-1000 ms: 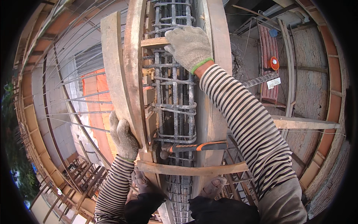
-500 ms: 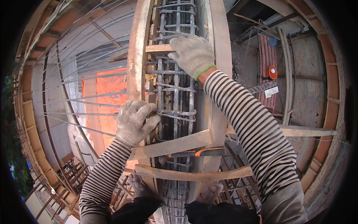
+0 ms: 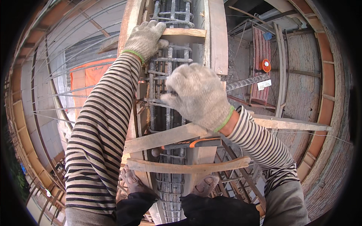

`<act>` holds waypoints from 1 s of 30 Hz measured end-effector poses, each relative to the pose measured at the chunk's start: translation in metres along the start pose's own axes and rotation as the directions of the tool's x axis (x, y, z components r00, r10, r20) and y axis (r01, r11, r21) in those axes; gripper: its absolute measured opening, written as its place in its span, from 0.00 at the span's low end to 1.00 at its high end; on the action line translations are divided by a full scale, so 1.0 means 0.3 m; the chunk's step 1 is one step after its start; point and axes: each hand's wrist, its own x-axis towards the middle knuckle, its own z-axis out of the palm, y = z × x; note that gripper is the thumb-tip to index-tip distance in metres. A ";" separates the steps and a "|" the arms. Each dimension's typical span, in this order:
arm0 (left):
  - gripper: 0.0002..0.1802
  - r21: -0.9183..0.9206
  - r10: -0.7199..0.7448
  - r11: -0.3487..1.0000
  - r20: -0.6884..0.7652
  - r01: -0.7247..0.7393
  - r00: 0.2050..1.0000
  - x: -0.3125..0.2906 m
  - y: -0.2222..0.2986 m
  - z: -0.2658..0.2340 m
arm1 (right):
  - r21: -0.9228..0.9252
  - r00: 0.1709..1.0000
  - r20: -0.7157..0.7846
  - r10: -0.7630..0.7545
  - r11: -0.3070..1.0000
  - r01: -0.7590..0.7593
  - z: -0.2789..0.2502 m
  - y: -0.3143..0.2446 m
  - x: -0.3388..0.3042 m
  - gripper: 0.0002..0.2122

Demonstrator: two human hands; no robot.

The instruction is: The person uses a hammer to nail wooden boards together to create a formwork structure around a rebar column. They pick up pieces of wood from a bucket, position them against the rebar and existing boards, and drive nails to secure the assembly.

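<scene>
My left hand (image 3: 145,39), in a grey knit glove, grips the left end of a short wooden strip (image 3: 184,32). The strip spans the gap between the left form board (image 3: 130,19) and the right form board (image 3: 218,41). My right hand (image 3: 198,96), gloved too, hovers over the rebar cage (image 3: 169,60) with its fingers curled; whatever may be inside them is hidden. Nearer to me, a hammer (image 3: 181,144) with a black and orange handle lies across the formwork, between a slanted wooden board (image 3: 166,137) and a curved wooden slat (image 3: 188,166).
My feet (image 3: 205,186) stand on both sides of the cage. Thin steel bars (image 3: 56,77) stretch out at left above an orange sheet (image 3: 88,77). A timber beam (image 3: 290,122) runs to the right. Farther off are red pipes (image 3: 260,52) with an orange container (image 3: 265,65).
My left hand has moved forward onto the strip's left end. My right hand has let go of the strip and come back toward me. The view has shifted slightly.
</scene>
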 end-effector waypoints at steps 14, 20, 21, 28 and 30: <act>0.25 -0.010 -0.032 0.999 0.069 0.033 0.997 0.024 0.049 -0.038 | -0.178 0.637 0.753 0.166 0.983 -0.045 0.061 -0.343 -0.472 0.10; 0.25 0.003 -0.023 1.000 0.054 0.023 0.998 -0.004 0.050 -0.041 | 0.062 0.760 0.645 0.078 0.986 -0.154 0.057 -0.266 -0.539 0.08; 0.26 0.007 -0.015 1.000 0.052 0.014 0.999 0.010 0.051 -0.053 | 0.100 0.769 0.632 0.096 0.974 -0.204 0.070 -0.268 -0.561 0.09; 0.25 0.014 -0.030 0.999 0.067 0.030 0.997 0.015 0.045 -0.028 | 0.367 0.735 0.668 -0.118 0.911 -0.188 -0.029 -0.235 -0.638 0.13; 0.24 0.016 -0.030 0.999 0.058 0.029 0.998 0.010 0.041 -0.026 | 0.478 0.837 0.547 0.010 0.817 -0.322 -0.082 -0.274 -0.672 0.14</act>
